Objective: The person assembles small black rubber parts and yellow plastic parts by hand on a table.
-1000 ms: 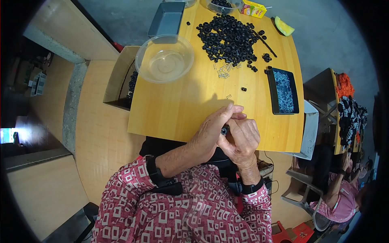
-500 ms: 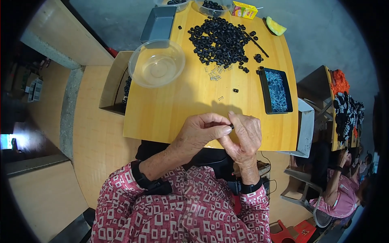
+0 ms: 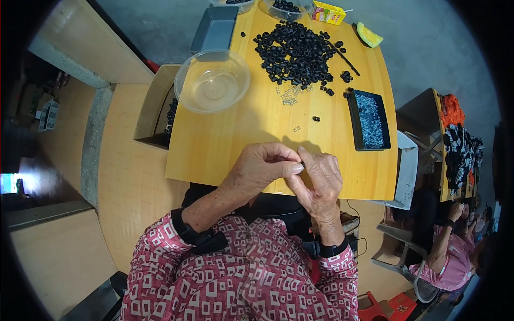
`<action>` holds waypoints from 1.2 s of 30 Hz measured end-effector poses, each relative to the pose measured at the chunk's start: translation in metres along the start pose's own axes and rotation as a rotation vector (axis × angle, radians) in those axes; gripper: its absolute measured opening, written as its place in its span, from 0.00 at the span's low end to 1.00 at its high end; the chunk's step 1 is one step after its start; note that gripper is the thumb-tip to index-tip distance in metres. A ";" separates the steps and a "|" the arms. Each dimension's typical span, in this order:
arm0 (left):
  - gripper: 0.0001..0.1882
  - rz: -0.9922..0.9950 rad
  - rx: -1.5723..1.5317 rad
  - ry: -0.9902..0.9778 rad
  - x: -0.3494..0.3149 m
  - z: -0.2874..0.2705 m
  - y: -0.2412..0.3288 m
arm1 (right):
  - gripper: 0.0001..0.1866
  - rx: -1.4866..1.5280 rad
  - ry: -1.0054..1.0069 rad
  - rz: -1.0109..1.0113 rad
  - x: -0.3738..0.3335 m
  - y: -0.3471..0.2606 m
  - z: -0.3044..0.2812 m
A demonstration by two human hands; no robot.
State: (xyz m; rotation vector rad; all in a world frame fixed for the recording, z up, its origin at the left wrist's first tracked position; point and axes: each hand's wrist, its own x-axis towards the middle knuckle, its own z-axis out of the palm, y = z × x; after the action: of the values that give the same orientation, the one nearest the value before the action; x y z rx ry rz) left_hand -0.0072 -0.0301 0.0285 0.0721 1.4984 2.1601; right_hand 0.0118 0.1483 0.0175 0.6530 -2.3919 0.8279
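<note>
Small black part [image 3: 303,163], perhaps ring, hidden between fingers [image 3: 292,168].

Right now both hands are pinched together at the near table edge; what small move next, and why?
Probably keep the left hand and right hand pressed together to finish seating the small black piece before dropping it in the empty clear bowl; it is barely visible between the fingertips.

A small yellow-and-red carton [image 3: 327,12] lies at the table's [image 3: 235,144] far edge.
</note>
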 end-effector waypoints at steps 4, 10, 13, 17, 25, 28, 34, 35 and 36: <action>0.11 -0.053 -0.012 -0.016 -0.003 -0.004 0.001 | 0.26 0.000 -0.021 -0.015 -0.003 0.000 -0.001; 0.12 -0.166 -0.024 -0.007 -0.001 -0.004 0.005 | 0.28 -0.010 -0.031 -0.041 -0.003 0.000 0.000; 0.14 -0.082 -0.090 -0.037 0.000 -0.007 -0.009 | 0.27 -0.047 -0.030 -0.086 -0.002 0.002 0.000; 0.16 -0.113 -0.184 0.131 0.001 0.003 -0.006 | 0.26 0.028 0.015 -0.055 -0.005 0.005 0.006; 0.19 0.061 -0.226 0.211 0.007 0.015 -0.025 | 0.16 0.014 0.049 -0.043 0.007 -0.007 0.005; 0.21 0.056 -0.288 0.203 0.007 0.028 -0.019 | 0.15 0.028 0.049 -0.046 0.010 -0.010 0.007; 0.30 0.055 -0.430 0.093 0.016 0.039 -0.023 | 0.14 0.021 0.073 -0.070 0.014 -0.010 0.008; 0.30 0.056 -0.429 0.092 0.017 0.043 -0.020 | 0.14 0.009 0.080 -0.065 0.015 -0.009 0.007; 0.31 0.022 -0.452 0.118 0.019 0.048 -0.015 | 0.14 -0.003 0.086 -0.060 0.015 -0.008 0.006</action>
State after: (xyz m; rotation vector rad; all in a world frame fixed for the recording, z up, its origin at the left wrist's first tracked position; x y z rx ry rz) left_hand -0.0025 0.0232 0.0299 -0.1978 1.0357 2.5033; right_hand 0.0035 0.1353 0.0259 0.6712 -2.2848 0.8104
